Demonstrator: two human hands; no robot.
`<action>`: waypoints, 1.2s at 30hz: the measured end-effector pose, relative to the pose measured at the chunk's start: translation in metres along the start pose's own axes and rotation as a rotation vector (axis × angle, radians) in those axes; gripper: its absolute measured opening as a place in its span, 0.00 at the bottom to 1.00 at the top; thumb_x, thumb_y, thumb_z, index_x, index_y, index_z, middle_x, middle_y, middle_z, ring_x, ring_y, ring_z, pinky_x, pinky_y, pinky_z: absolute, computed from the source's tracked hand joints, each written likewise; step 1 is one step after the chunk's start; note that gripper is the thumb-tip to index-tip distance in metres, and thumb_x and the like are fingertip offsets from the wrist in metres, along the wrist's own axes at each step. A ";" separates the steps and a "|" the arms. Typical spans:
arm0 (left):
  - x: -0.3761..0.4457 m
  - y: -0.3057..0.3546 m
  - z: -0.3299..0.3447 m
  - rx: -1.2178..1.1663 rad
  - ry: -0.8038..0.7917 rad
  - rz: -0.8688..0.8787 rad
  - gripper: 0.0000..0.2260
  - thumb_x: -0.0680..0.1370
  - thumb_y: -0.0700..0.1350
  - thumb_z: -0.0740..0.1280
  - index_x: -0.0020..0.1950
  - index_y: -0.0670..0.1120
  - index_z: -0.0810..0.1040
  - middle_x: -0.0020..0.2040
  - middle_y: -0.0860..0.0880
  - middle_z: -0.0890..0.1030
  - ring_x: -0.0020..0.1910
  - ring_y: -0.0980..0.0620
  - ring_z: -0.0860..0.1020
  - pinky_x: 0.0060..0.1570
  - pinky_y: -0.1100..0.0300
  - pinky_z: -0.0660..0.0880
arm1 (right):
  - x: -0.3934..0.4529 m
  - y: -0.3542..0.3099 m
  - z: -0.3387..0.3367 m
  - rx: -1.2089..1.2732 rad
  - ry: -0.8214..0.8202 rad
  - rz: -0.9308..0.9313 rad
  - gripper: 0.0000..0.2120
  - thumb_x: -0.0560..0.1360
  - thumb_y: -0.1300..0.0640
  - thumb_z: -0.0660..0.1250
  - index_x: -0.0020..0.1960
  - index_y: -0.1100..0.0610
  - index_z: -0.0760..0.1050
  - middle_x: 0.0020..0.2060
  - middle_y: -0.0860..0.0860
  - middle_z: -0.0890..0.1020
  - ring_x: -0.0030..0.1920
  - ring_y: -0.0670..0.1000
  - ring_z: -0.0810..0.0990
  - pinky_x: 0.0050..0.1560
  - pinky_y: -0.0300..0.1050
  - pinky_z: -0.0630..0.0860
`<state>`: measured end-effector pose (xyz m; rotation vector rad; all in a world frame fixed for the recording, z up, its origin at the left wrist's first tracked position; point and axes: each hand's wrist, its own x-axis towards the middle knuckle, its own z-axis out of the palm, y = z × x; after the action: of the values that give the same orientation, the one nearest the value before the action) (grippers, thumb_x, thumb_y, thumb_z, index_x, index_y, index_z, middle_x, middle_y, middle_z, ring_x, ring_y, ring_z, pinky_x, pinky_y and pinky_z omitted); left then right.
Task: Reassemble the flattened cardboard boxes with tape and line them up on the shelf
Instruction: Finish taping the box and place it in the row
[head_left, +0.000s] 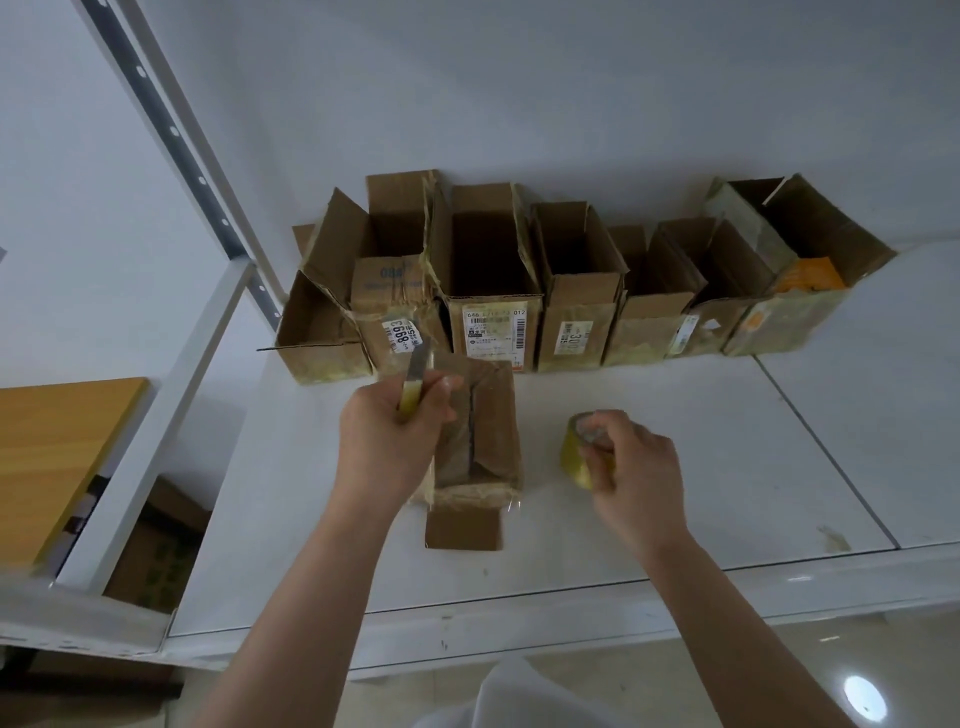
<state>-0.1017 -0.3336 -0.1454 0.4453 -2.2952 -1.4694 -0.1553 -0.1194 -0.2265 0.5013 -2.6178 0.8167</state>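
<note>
Left grip (387, 431) clamped on yellow cutter (413, 384) over taped box (475, 431); right grip (631, 457) clamped on tape roll (576, 457), shelf (675, 519) front, box row (571, 280) behind.

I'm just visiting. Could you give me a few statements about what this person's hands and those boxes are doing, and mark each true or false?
1. The left hand grips a box cutter. True.
2. The right hand is empty. False: it holds a tape roll.
3. The box in front stands open-side up. False: its taped, closed flaps face up.
4. The row of boxes at the back of the shelf stands open-topped. True.
</note>
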 end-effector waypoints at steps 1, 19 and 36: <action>-0.002 -0.004 -0.002 -0.005 -0.005 -0.001 0.07 0.78 0.46 0.69 0.44 0.56 0.84 0.34 0.60 0.82 0.36 0.62 0.80 0.33 0.76 0.70 | -0.005 -0.001 0.005 -0.017 -0.037 -0.002 0.12 0.69 0.67 0.74 0.51 0.59 0.78 0.40 0.52 0.84 0.41 0.58 0.82 0.47 0.52 0.74; -0.044 -0.045 -0.012 -0.011 -0.234 0.002 0.29 0.70 0.62 0.68 0.71 0.67 0.66 0.62 0.56 0.80 0.64 0.65 0.74 0.61 0.62 0.75 | -0.012 -0.057 -0.004 0.416 -0.291 -0.086 0.25 0.78 0.39 0.53 0.74 0.41 0.61 0.31 0.50 0.80 0.27 0.44 0.73 0.30 0.45 0.73; -0.036 -0.048 -0.036 0.040 -0.241 0.102 0.31 0.64 0.63 0.72 0.66 0.69 0.68 0.57 0.55 0.83 0.53 0.66 0.76 0.39 0.71 0.75 | -0.001 -0.094 -0.031 0.357 -0.289 -0.068 0.42 0.63 0.29 0.64 0.71 0.49 0.71 0.26 0.36 0.77 0.25 0.35 0.72 0.26 0.28 0.64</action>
<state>-0.0495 -0.3653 -0.1804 0.1652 -2.4948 -1.4997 -0.1071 -0.1731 -0.1587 0.8569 -2.6962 1.2835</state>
